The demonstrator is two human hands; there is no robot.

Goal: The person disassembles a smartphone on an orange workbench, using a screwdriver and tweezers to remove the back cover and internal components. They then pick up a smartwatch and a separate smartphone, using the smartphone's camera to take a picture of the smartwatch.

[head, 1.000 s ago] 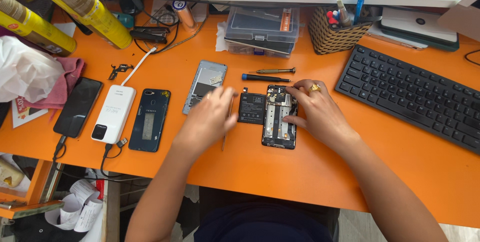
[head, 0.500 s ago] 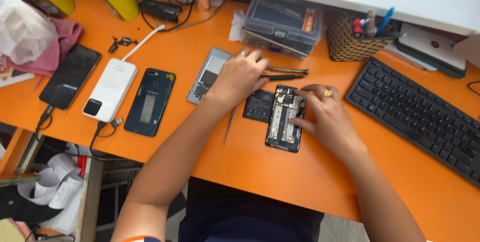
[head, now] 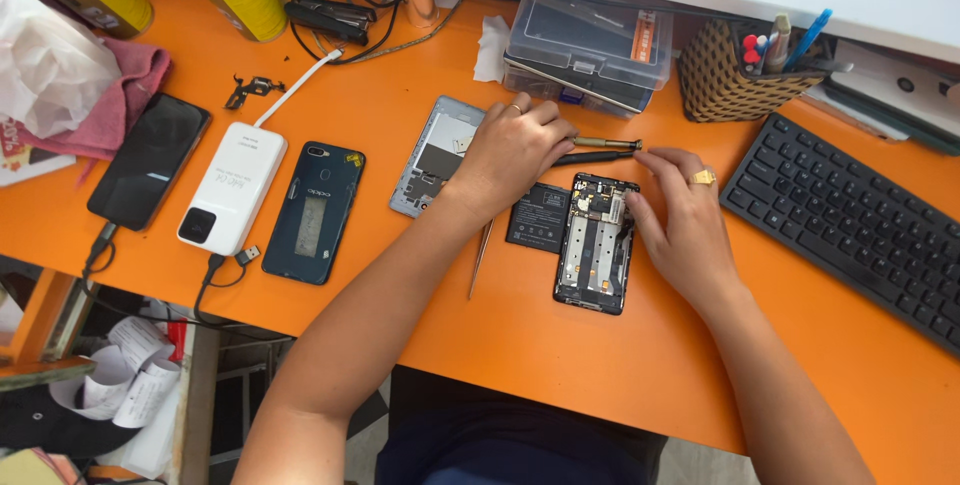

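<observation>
On an orange tabletop point(head: 600, 385) crowded with phone parts, a person worked over an opened phone point(head: 597, 243) that lay face down near the middle, its back cover off and its circuit board showing. The left hand point(head: 512, 150) was curled, fingers closed around the handle end of a slim screwdriver point(head: 605, 144) lying just above the phone; a second dark tool point(head: 598, 157) lay right beside it. The right hand point(head: 680, 215), a gold ring on one finger, rested against the phone's right edge, its fingertips near the top corner and close to the screwdriver's tip; whether they pinched anything could not be told. A black battery point(head: 538, 217) lay touching the phone's left side, with thin tweezers point(head: 480, 259) just left of that. Partly under the left hand sat a grey phone frame point(head: 432, 157). Farther left lay a dark blue phone point(head: 314, 211), a white power bank point(head: 233, 188) and a black phone point(head: 150, 161). A clear plastic box point(head: 590, 48) and a woven pen holder point(head: 735, 73) stood at the back, a black keyboard point(head: 850, 230) to the right.
</observation>
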